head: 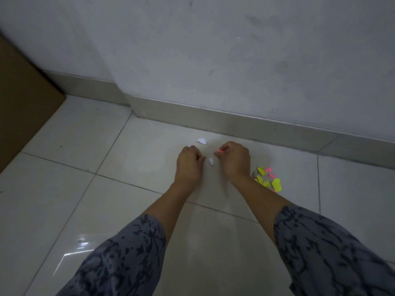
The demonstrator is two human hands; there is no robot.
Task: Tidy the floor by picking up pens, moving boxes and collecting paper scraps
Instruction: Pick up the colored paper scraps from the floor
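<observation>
Both my hands reach down to the tiled floor [128,184] near the wall. My right hand [235,160] pinches a small pink paper scrap [220,150] between its fingertips. My left hand [189,165] is curled with its fingers closed; I cannot see anything in it. A small white scrap [211,161] lies on the floor between the two hands. A larger white scrap [202,141] lies just beyond my left hand. To the right of my right wrist sits a little heap of yellow and pink scraps [268,179].
A brown cardboard box [23,103] stands at the far left against the wall corner. A tiled skirting [235,122] runs along the white wall behind the scraps. Bare floor tiles spread to the left and right.
</observation>
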